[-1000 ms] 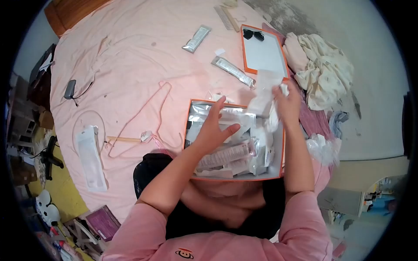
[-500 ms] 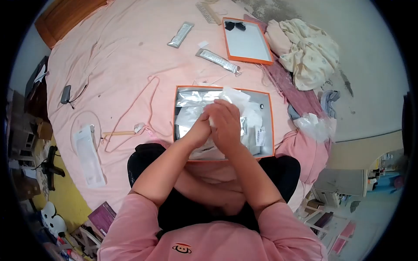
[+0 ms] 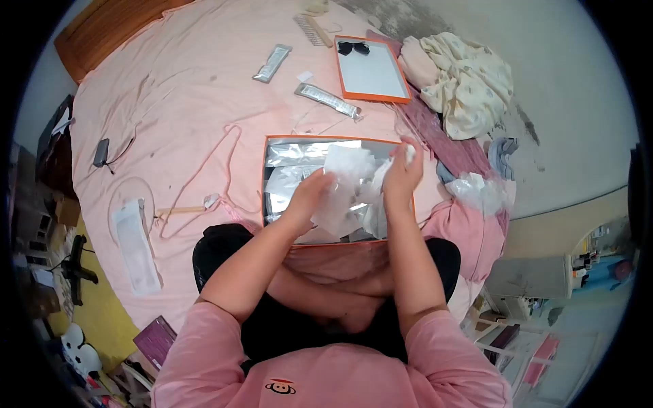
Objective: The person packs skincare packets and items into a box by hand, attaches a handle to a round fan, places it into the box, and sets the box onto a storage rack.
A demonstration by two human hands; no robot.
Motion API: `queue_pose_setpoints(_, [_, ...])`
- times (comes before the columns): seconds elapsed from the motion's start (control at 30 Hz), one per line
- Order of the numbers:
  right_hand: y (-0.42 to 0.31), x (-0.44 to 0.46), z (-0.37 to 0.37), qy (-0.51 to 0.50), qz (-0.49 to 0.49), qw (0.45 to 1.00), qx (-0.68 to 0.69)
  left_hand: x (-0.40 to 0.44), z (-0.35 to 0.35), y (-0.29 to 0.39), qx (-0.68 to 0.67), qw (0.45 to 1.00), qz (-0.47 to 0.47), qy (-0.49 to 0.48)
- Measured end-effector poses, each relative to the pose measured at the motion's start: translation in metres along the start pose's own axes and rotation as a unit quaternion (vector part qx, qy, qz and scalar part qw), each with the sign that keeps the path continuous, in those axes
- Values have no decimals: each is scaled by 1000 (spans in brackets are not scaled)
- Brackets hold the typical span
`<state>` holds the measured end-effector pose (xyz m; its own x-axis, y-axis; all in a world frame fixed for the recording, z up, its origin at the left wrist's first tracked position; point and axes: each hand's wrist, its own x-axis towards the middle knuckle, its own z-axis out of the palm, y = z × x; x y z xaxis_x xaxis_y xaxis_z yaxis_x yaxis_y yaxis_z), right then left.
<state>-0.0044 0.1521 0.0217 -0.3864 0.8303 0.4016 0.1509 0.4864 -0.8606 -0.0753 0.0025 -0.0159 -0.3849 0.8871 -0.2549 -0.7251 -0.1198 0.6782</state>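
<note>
Plastic bag [image 3: 345,187] pinched in left hand [image 3: 309,198], white wad [image 3: 410,155] gripped in right hand [image 3: 403,178], both over orange-rimmed box [image 3: 264,178]; I see hands apart now, versus clasped together half a second ago.

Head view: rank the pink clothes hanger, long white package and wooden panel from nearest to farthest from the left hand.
1. Pink clothes hanger: just left of the left hand.
2. Long white package: farther left, lower.
3. Wooden panel: far upper left.
</note>
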Motion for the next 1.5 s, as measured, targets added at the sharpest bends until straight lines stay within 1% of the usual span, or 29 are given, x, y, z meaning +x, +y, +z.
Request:
queue_pose_setpoints(0.03, [-8,-13,-3,47,28,996,73,8,-21,-6,-19,999,-8,-25])
queue_pose_setpoints(0.1, [-22,-58,1,-47,-69,983,163,8,-27,-8,-33,999,-21,-36])
queue_pose_setpoints(0.13, [-25,-74,7,-100,-209,964,128,2,-16,-4,-29,999,-27,-23])
queue_pose_setpoints(0.17, [-29,-85,13,-149,-344,923,89,-1,-8,-4,-23,999,-33,-11])
queue_pose_setpoints(0.23, [-46,-92,20,-227,-437,869,-45,-3,-5,-9,27,1000,2,-2])
queue_pose_setpoints(0.33, [-40,-80,30,-187,-355,914,-60,-9,-3,-13,97,993,66,16])
queue_pose_setpoints(0.4, [-31,-70,34,-175,-345,922,-25,-10,-2,-14,138,984,110,28])
queue_pose_setpoints(0.43, [-29,-66,34,-169,-339,925,-10,-8,0,-13,129,986,103,27])
queue_pose_setpoints(0.47, [-29,-63,32,-169,-349,921,-36,-6,1,-11,121,988,97,26])
queue_pose_setpoints(0.5, [-23,-59,34,-138,-351,925,-40,-2,1,-8,114,989,90,26])
queue_pose_setpoints(0.53, [-11,-54,37,-107,-353,929,-43,4,-3,-4,229,967,107,37])
queue_pose_setpoints(0.57, [-3,-48,39,-75,-354,931,-46,13,-9,0,341,931,122,48])
queue_pose_setpoints(0.6, [-7,-39,36,-65,-237,969,-25,17,-14,2,448,882,134,59])
queue_pose_setpoints(0.63, [-11,-28,33,-54,-117,992,-4,12,-13,8,492,846,188,82])
queue_pose_setpoints(0.7, [1,-1,32,-33,-20,991,127,-1,-8,19,570,759,289,126])
queue_pose_setpoints(0.73, [3,9,34,-54,-7,992,116,-4,-10,21,599,742,267,139])
queue_pose_setpoints(0.8, [4,28,42,-96,19,991,94,1,-15,19,642,680,324,143])
queue_pose_setpoints(0.83, [7,37,50,-131,-33,990,27,4,-17,19,662,646,352,144])
queue_pose_setpoints(0.9, [18,57,71,-197,-137,965,-104,9,-19,21,668,626,371,155])
queue_pose_setpoints(0.93, [23,65,83,-240,-134,950,-147,11,-20,20,670,616,381,160])
queue_pose_setpoints(1.03, [41,79,124,-354,-128,886,-269,23,-37,7,674,636,362,99])
queue_pose_setpoints(1.1, [57,85,154,-409,-132,834,-345,30,-48,-3,694,646,311,60])
queue_pose_setpoints(1.13, [71,87,173,-421,-109,817,-379,30,-47,-2,697,654,289,49])
queue_pose_setpoints(1.2, [96,92,201,-492,-104,763,-406,31,-44,5,705,662,251,41])
queue_pose_setpoints(1.27, [115,86,223,-541,-114,712,-433,34,-49,6,678,683,266,49])
queue_pose_setpoints(1.37, [125,70,236,-571,-94,669,-467,35,-52,9,644,708,282,76])
queue_pose_setpoints(1.47, [123,80,236,-634,-127,622,-442,35,-51,12,623,722,288,84])
queue_pose_setpoints(1.5, [124,82,234,-636,-105,629,-435,35,-50,14,618,726,291,83])
